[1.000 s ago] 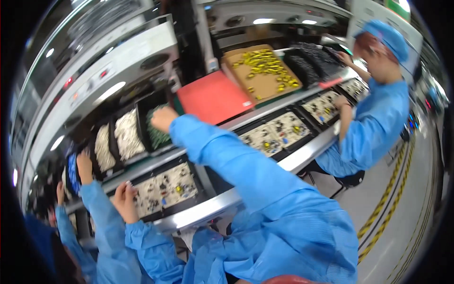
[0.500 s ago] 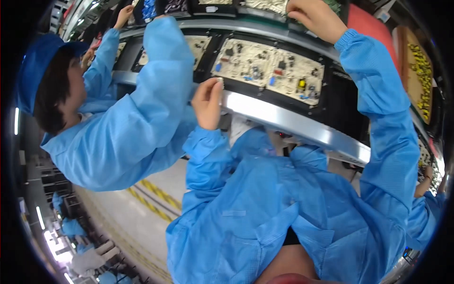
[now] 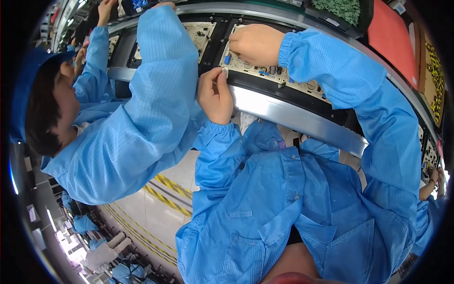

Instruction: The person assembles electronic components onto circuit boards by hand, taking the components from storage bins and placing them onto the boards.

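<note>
Head view, the only one: the right hand [image 3: 257,44] is now over the pale circuit board [image 3: 298,85], whereas half a second ago it was up at the bins along the back. The arm is bent across the bench, and the hand covers much of the board's far side. Its fingers are drawn in narrow and point down near a blue part [image 3: 227,59]; the tips are partly hidden, so I cannot tell whether they hold anything or touch the board.

The left hand [image 3: 216,97] differs little: it again has a small white piece [image 3: 225,71] pinched between thumb and forefinger, by the board's near left corner, above the metal rail [image 3: 274,106].

The board lies in a black frame [image 3: 255,81] behind the rail, with small parts standing on it. For the work, the change appears to mean that both hands are now gathered at the board, with reaching to the bins paused. The green bits [image 3: 340,10] and the red sheet [image 3: 390,40] lie beyond the right arm. At left, a co-worker's sleeve [image 3: 165,42] reaches across the neighbouring board [image 3: 201,35].
</note>
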`<state>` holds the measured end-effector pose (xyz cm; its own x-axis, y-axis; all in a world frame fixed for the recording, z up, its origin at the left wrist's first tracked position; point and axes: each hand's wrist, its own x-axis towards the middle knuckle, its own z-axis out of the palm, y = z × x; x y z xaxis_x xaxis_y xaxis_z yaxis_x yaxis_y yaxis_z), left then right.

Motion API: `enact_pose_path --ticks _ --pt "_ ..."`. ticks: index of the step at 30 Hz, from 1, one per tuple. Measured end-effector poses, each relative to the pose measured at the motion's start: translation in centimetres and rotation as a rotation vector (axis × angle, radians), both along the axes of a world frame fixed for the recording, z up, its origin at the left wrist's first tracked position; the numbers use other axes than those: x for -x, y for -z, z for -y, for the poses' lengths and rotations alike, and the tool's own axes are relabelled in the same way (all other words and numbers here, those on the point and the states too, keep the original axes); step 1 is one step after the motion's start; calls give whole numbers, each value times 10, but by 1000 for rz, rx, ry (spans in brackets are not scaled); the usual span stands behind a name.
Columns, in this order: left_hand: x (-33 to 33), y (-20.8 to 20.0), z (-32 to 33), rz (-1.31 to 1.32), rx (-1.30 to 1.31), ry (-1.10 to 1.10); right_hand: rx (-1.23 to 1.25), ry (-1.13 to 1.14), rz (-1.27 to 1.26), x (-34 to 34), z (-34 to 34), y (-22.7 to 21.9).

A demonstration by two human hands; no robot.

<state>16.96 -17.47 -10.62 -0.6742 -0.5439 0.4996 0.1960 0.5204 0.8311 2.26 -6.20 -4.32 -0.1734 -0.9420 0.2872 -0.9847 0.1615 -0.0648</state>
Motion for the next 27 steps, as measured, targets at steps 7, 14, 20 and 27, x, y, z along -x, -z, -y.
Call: enact_pose_path --ticks 7,14,20,27 --pt "5 -6 1 44 15 -11 -263 320 126 0 23 -27" --pt "5 -10 2 118 21 -11 -318 387 92 3 48 -33" --pt "6 -2 6 72 24 11 -441 367 100 0 49 -45" --pt "7 3 12 49 63 25 -226 290 189 -4 7 -48"
